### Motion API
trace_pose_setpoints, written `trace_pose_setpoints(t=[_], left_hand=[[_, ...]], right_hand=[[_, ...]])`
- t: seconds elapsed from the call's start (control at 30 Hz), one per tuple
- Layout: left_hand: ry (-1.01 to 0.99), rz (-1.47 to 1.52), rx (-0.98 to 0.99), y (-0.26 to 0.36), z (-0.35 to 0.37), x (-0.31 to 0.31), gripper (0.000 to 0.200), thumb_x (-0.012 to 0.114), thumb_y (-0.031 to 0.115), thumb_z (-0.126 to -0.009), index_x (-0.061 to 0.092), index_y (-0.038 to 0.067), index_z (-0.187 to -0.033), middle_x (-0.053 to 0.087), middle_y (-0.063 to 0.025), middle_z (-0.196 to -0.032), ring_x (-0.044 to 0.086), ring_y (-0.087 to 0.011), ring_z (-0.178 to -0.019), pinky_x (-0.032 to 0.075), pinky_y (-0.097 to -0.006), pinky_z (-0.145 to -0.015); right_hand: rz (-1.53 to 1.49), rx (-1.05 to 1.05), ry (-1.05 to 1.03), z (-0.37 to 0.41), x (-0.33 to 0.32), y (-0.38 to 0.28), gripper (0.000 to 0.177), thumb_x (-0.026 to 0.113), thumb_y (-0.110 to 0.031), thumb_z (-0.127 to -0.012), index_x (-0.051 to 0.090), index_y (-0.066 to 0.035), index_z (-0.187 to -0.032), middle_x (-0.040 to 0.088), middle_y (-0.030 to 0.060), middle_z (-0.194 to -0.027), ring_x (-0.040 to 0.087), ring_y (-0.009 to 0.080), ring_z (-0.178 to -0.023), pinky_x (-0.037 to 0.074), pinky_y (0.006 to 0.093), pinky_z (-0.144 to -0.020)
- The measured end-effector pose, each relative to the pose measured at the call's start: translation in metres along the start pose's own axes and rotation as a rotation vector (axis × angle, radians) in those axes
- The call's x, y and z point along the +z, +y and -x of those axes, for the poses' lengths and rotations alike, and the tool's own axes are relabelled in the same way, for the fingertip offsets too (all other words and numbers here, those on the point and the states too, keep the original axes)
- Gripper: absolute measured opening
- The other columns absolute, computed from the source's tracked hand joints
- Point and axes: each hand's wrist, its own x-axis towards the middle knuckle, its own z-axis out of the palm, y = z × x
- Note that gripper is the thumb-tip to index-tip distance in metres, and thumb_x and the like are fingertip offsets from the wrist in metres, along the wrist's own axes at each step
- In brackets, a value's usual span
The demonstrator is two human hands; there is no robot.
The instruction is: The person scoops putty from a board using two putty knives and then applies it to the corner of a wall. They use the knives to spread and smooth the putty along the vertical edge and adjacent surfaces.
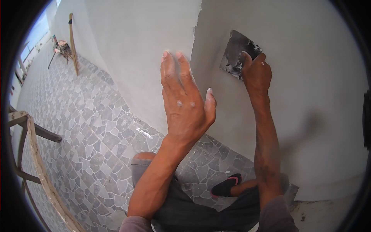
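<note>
My left hand (183, 94) is raised with its fingers stretched out, close to the corner edge of a pale plastered wall (135, 50). White residue marks its fingertips and knuckles. In my right hand (257, 73) is a dark, square plastering trowel (234, 54), smeared with white plaster. My fingers wrap around its near right side, and the thumb lies across its face. The blade is held close to the wall face right of the corner (309, 69). A ragged line of plaster runs down the corner between the two wall faces.
Grey stone-patterned tiles (89, 127) cover the floor, with white specks near the wall's foot. A worn wooden frame (42, 166) stands at the left. Long wooden strips (73, 46) lean against the far wall beside a cluttered pile (62, 49). My shoe (227, 186) is near the wall.
</note>
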Motion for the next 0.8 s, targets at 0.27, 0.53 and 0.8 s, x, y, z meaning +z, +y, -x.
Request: trace_pose_setpoints(t=[0.27, 0.53, 0.8], left_hand=[[0.034, -0.083, 0.004, 0.006, -0.001, 0.008, 0.094, 0.071, 0.012, -0.074, 0.015, -0.015, -0.145, 0.016, -0.0376, -0.146, 0.021, -0.0547, -0.137, 0.029, -0.0565, -0.109], [0.058, -0.117, -0.022, 0.013, -0.003, 0.017, 0.097, 0.072, 0.014, -0.074, 0.013, -0.015, -0.145, 0.016, -0.0375, -0.146, 0.020, -0.0539, -0.138, 0.028, -0.0570, -0.108], [0.056, -0.113, -0.030, 0.015, -0.003, 0.020, 0.091, 0.071, 0.014, -0.075, 0.016, -0.012, -0.143, 0.021, -0.0383, -0.145, 0.021, -0.0516, -0.139, 0.023, -0.0545, -0.114]], right_hand=[[0.004, -0.040, 0.053, 0.000, 0.004, 0.001, 0.042, 0.062, -0.036, -0.094, 0.050, 0.003, -0.085, 0.060, 0.0163, -0.057, 0.065, 0.0307, -0.051, 0.052, 0.0380, -0.044], [-0.028, -0.080, 0.088, 0.000, 0.008, -0.001, 0.042, 0.062, -0.036, -0.094, 0.052, 0.004, -0.087, 0.059, 0.0127, -0.053, 0.065, 0.0304, -0.047, 0.052, 0.0371, -0.043], [-0.099, -0.066, 0.051, -0.002, 0.009, -0.004, 0.041, 0.063, -0.035, -0.093, 0.051, 0.004, -0.089, 0.058, 0.0144, -0.052, 0.064, 0.0319, -0.048, 0.052, 0.0388, -0.044]])
